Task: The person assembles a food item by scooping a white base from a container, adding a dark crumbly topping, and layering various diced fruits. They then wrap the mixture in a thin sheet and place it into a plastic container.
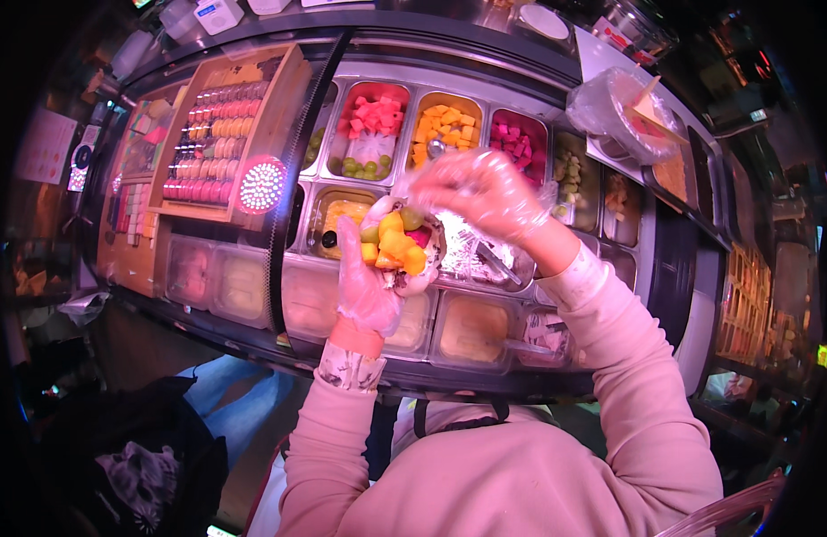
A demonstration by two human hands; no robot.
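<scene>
My left hand [367,282], in a clear plastic glove, is wrapped round a small bowl of fruit [397,246]. Yellow mango cubes fill most of it, with a green grape and a bit of dark pink fruit beside them. My right hand [485,192], gloved too, hovers just right of and above the bowl. Its fingers are pinched together; what they hold, if anything, is too unclear to name. Behind it a metal pan of mango cubes [449,116] has a spoon in it. Under my right wrist lies a pan of white, shiny pieces [462,242] with a dark utensil handle.
More pans hold red melon cubes with green grapes [376,116], pink fruit cubes [512,139] and pale green pieces [567,170]. Lidded tubs [474,331] line the near edge. A wooden case of macarons [221,134] stands left; a plastic-wrapped bowl [623,112] stands back right. Someone in jeans [234,398] is at lower left.
</scene>
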